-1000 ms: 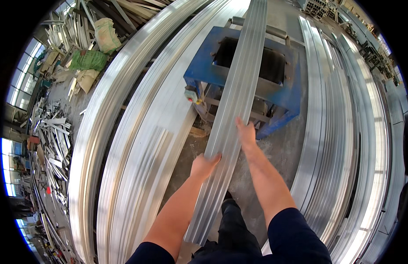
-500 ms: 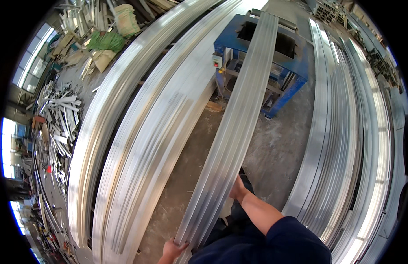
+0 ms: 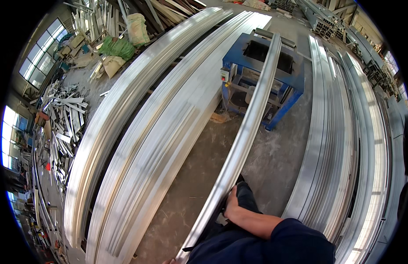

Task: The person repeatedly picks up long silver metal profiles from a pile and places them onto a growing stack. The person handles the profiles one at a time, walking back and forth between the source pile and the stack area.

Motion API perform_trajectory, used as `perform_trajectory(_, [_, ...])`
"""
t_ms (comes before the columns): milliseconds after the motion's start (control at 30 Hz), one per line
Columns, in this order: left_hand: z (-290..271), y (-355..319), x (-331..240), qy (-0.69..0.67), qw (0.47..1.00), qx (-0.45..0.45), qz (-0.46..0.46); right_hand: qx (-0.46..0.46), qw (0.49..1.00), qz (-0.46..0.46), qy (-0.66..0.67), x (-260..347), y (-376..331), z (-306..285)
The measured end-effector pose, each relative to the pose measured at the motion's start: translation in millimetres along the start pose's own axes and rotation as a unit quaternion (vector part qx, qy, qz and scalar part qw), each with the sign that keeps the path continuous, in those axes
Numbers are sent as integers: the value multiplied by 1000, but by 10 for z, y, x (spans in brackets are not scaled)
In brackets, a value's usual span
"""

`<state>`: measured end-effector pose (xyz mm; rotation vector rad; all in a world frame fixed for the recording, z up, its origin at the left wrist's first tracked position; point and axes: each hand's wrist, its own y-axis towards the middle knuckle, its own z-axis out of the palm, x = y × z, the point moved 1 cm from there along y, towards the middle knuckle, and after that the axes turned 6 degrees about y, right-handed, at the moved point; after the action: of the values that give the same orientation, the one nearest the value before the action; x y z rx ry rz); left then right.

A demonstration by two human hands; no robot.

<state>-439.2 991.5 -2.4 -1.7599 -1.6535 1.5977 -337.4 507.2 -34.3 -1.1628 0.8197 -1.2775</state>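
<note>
A long silvery metal profile (image 3: 239, 152) runs away from me, tilted up on its edge so that a narrow, shiny side shows. Its far part crosses the top of a blue machine table (image 3: 279, 115). My right hand (image 3: 231, 202) is closed on the profile's right side at the near part, the fingers partly hidden behind it. At the bottom edge of the picture, only a sliver of my left hand (image 3: 169, 261) shows, against the profile's near end; most of its fingers are cut off from view.
Long stacks of metal profiles (image 3: 168, 127) lie on my left, and more profiles (image 3: 320, 132) line the right. Beyond the left stacks are a heap of metal offcuts (image 3: 67, 114) and a green sack (image 3: 116, 48). A small switch box (image 3: 224, 75) is fixed to the blue table.
The profile has turned from lying flat, ribbed face up, onto its edge. My right hand has come lower and slightly left; my left hand has sunk almost out of the picture.
</note>
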Motion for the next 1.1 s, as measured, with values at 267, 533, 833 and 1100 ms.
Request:
perform_trajectory(267, [280,2104,-2277,174,981,-77,-40,21,913,-346,-215,2027,316,303])
perform_trajectory(533, [530,5034,-6388,269,945,-145,112,41,906,-398,-137,3236,1184,677])
perform_trajectory(833, [738,5966,-8341,217,954,-109,178,-54,855,-479,-190,4335,1498,869])
perform_trajectory(1100, [618,4925,-5321,256,961,-68,81,14,940,-285,-188,2745,1473,270])
